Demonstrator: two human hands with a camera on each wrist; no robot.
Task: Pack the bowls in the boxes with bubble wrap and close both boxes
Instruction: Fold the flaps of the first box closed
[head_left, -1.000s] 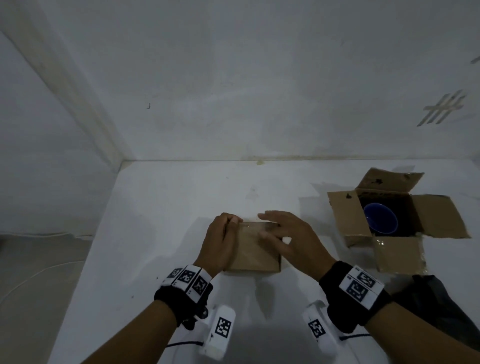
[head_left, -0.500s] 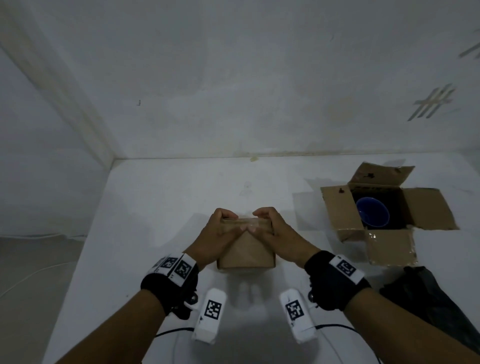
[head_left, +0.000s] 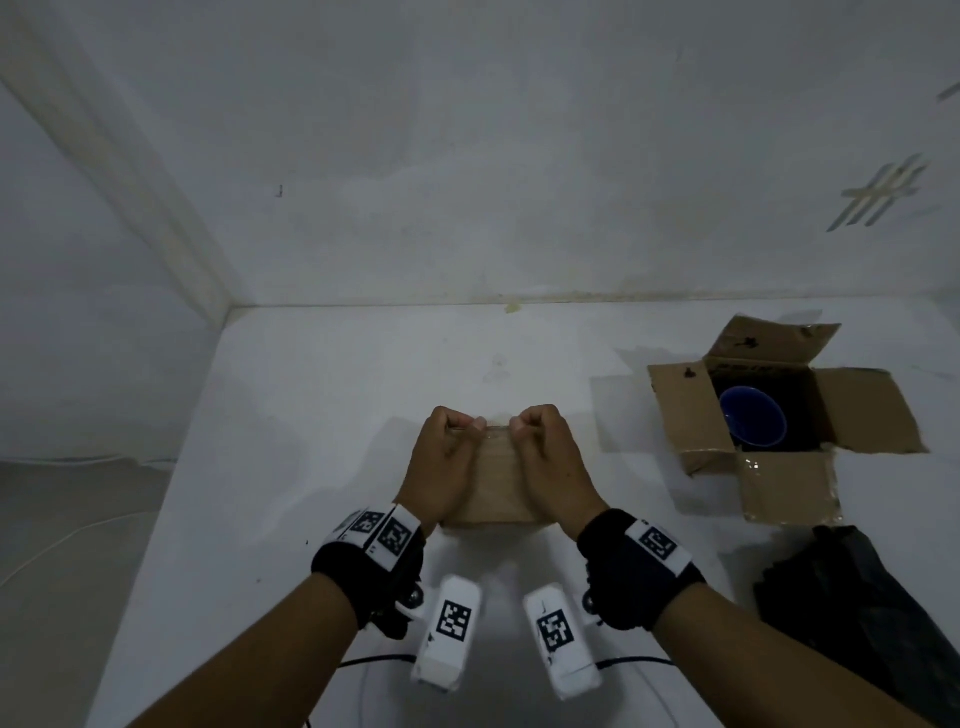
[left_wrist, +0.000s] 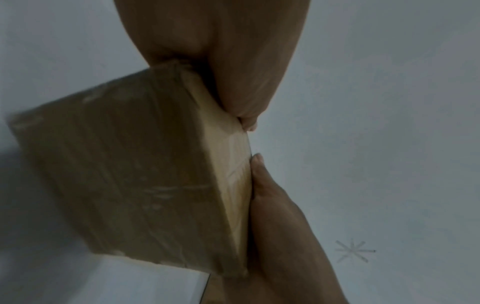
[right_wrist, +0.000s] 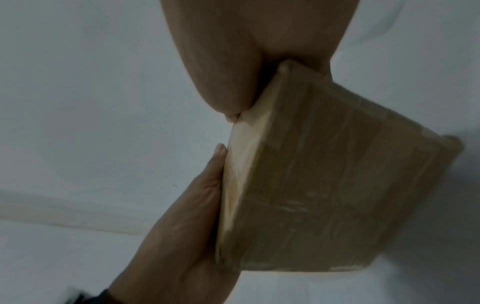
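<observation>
White table (head_left: 322, 415): closed box (head_left: 501, 488) is clamped between left hand (head_left: 447, 462) and right hand (head_left: 550, 462), fingers curled over its far top edge.

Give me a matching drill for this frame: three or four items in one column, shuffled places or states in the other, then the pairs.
Column 1
1. small closed cardboard box
2. blue round bowl
3. open cardboard box with spread flaps
4. black crumpled bag

Column 2
A. near right of the table
B. gripped by left hand and right hand
C. inside a box
D. far right, unclosed

Pairs: 1-B, 2-C, 3-D, 4-A
</observation>
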